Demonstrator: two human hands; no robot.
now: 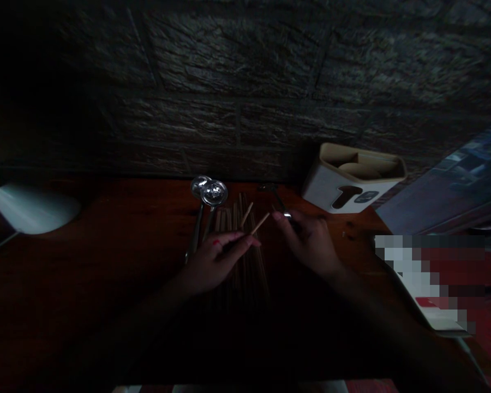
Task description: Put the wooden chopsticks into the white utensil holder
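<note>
My left hand (213, 259) is closed in a pinch on a pair of chopsticks (260, 224), whose tips point up and to the right. Under and beyond it, several more chopsticks (247, 265) lie in a loose bundle on the wooden table (118, 245). My right hand (311, 240) is just to the right, fingers bent together. A slim dark utensil with a shiny spot (287, 215) runs up to its fingers; whether it is gripped is hard to make out. Left of the bundle lie two perforated metal ladles (214, 193).
A white utensil holder (327, 188) with compartments stands at the back right against the stone-block wall (237, 71). A pale, rounded object (39, 210) is at the far left. Past the table's right edge is a white, partly pixelated item (445, 322). The light is very dim.
</note>
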